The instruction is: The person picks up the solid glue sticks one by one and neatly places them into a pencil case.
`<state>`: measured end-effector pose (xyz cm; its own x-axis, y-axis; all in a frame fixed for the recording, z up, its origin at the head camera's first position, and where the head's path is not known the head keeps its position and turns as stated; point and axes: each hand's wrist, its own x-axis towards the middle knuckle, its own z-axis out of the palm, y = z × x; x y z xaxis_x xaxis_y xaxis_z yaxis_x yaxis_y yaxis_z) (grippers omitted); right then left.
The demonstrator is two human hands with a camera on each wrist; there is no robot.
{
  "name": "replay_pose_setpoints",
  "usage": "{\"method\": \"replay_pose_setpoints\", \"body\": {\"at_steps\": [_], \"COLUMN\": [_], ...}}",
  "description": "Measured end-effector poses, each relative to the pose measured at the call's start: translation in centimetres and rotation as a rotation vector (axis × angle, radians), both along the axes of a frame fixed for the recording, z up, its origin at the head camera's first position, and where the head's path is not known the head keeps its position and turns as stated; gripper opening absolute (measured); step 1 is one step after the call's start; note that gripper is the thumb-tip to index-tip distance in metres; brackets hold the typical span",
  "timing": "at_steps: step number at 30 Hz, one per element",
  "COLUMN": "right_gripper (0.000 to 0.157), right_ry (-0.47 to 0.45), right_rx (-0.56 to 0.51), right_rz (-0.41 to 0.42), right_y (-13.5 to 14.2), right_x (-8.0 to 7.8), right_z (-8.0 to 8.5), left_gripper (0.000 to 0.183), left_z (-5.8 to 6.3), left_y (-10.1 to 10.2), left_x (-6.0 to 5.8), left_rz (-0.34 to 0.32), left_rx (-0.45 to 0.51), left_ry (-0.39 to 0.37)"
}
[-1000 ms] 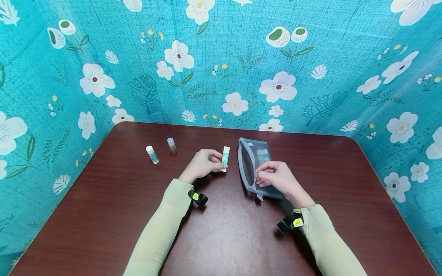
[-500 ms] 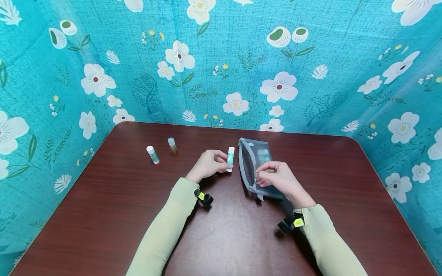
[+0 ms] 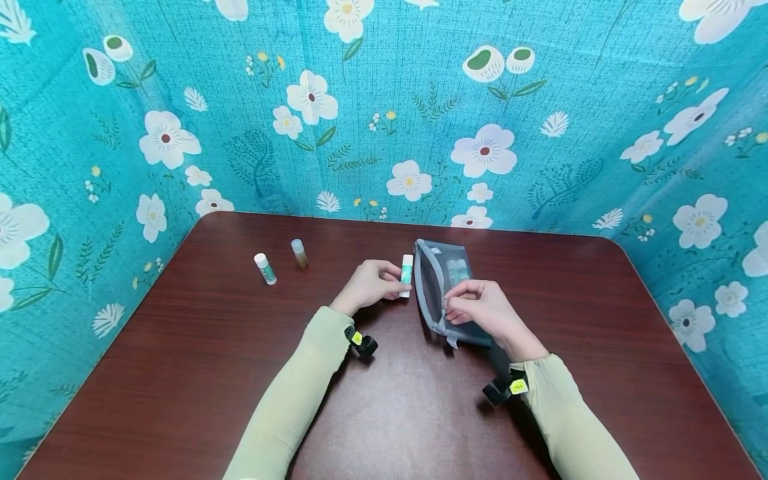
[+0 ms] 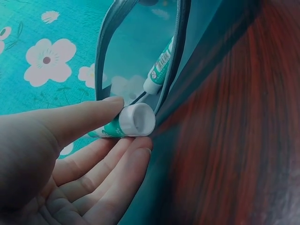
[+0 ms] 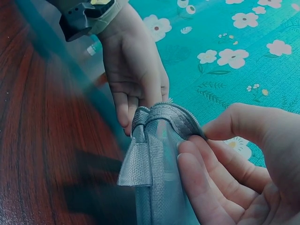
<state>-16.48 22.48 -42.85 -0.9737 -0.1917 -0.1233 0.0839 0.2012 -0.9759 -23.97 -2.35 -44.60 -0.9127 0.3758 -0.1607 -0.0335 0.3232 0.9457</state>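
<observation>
Left hand [image 3: 375,281]: pinches a small white-and-green cylindrical stick [image 3: 407,275] between thumb and fingertips, closed down to the stick's own thickness.
Right hand [image 3: 480,308]: pinches the zippered rim of a grey, see-through mesh pouch [image 3: 450,252], toward the end nearer the person.
Stick's place: just left of the pouch's parted mouth, between the two hands; overlaps the rim in the left wrist view (touching or barely apart, cannot tell which).
Stick's long axis: runs nearly up and down in the head view, leaning slightly; set roughly alongside the mouth's long edge rather than pointing across into it, by judgement the relation that counts most here.
Stick's ends: flat, round white end toward the left wrist camera; green label partly covered by the thumb.
Nearer hand: left for the stick, right for the rim, with the parted mouth between the two grips.
Inside the mesh: apparently two white-and-green tubes [image 3: 458,269], side by side in the head view; only one plain in the left wrist view.
Far left of the dark red-brown wood-grain table [image 3: 180,347]: a white-capped green tube [image 3: 265,269] and a clear-capped brown tube [image 3: 299,254], near each other but not touching, well apart from both hands.
</observation>
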Motion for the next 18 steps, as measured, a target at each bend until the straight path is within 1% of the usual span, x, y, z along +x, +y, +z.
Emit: {"method": "replay_pose_setpoints", "body": {"at_steps": [4,12,18], "right_gripper": [0.022,0.02,0.02], "right_ry": [-0.005,-0.01,-0.013], "right_rx": [-0.001,-0.007,0.006], "right_rz": [-0.003,-0.013,-0.022], "right_y": [0.0,-0.2,-0.3], "right_x": [0.0,0.0,0.1], "right_z": [0.0,0.1,0.2], "left_gripper": [0.038,0.039,0.038], "left_z": [0.1,-0.4,-0.4], "left_y": [0.4,1.1,1.7], "left_x": [0.0,-0.2,-0.1], "left_rz": [0.005,0.016,0.041], "left_rx": [0.023,0.066,0.084], "left_ry": [-0.015,-0.031,-0.052]}}
